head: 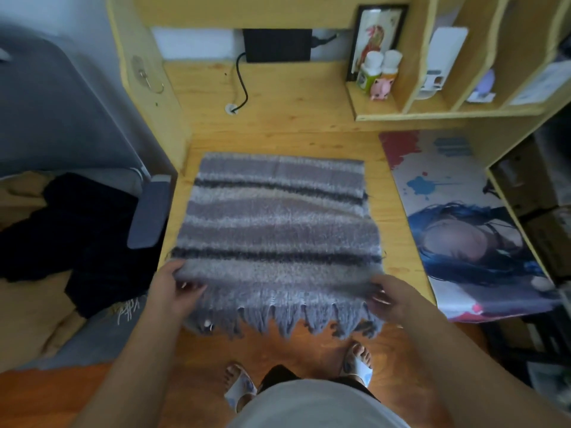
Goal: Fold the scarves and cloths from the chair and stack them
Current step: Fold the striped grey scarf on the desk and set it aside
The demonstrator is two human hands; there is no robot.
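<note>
so the wooden desk [287,118] stretches away ahead of my hands, and the striped fuzzy scarf [278,217] is spread flat on it, fringe hanging off the near edge just below my grip. off to my left the chair [92,118] still has a dark cloth [77,230] piled on it. my left hand [173,288] and right hand [392,296] each pinch a near corner of the scarf. i'd say i'm mid-fold on this one; next move is probably lifting that near edge and carrying it over to the far edge, keeping corners lined up.
</note>
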